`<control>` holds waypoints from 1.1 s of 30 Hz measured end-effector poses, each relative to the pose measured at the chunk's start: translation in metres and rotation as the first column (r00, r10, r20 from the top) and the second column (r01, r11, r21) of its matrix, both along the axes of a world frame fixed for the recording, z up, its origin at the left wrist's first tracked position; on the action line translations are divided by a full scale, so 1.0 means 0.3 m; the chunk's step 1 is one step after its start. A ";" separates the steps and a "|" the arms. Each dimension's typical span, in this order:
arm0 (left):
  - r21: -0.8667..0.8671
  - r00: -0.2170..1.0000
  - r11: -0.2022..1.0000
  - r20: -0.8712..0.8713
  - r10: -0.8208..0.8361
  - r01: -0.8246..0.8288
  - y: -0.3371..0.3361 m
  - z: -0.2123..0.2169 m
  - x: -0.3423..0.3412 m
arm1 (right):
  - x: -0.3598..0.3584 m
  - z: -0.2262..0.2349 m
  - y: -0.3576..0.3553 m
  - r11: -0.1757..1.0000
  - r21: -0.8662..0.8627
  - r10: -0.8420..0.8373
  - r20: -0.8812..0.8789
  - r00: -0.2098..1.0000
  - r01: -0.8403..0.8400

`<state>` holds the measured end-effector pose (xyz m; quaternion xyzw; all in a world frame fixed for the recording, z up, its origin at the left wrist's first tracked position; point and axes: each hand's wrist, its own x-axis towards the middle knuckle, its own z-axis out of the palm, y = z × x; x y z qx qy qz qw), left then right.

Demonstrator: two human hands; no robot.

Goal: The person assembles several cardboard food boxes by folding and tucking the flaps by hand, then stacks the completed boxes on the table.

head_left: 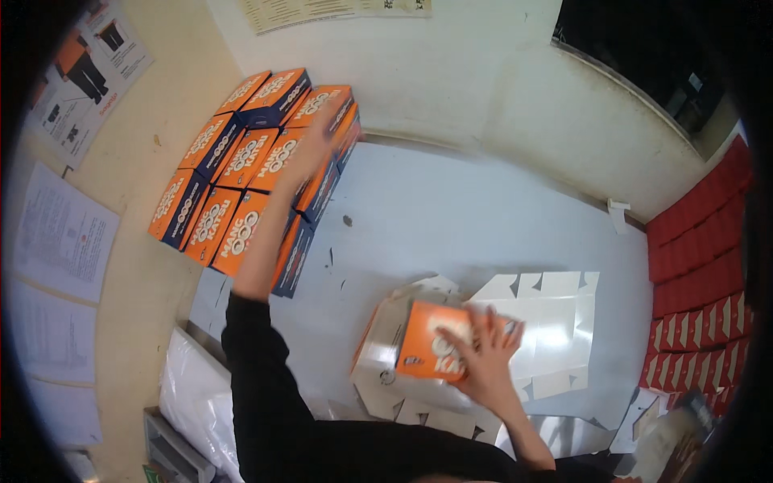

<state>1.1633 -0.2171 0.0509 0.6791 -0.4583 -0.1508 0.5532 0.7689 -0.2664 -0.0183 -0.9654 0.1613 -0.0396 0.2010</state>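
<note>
My right hand (487, 358) is laid over an orange box (427, 330) with white print, its fingers gripping across the top and right edge. That box is above flat, unfolded white cardboard blanks (551, 326) near the front of the table. My left arm reaches far forward to a stack of orange and dark blue boxes (213, 217) at the back left. Motion smears my left hand (316, 149), which is over the right part of the stack; its fingers cannot be made out.
The pale table (419, 217) meets a wall at the back. Rows of red folded cartons (696, 266) line the right side. Clear plastic sheeting (193, 378) and a grey tray (173, 451) are at the lower left. Papers (64, 233) hang on the left wall.
</note>
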 end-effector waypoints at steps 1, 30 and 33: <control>0.079 0.928 0.953 0.218 -0.301 0.291 0.053 -0.016 -0.102 | -0.008 0.010 -0.012 0.997 -0.062 -0.037 0.042 0.998 0.040; -0.171 0.164 0.484 0.803 0.574 -0.858 0.738 -0.154 0.684 | -0.620 -0.302 -0.433 0.722 0.091 -0.692 0.107 0.714 0.686; -0.301 0.401 0.700 0.647 0.649 -0.648 0.369 -0.276 0.377 | -0.742 -0.414 -0.478 0.501 0.504 -0.788 -0.072 0.612 0.704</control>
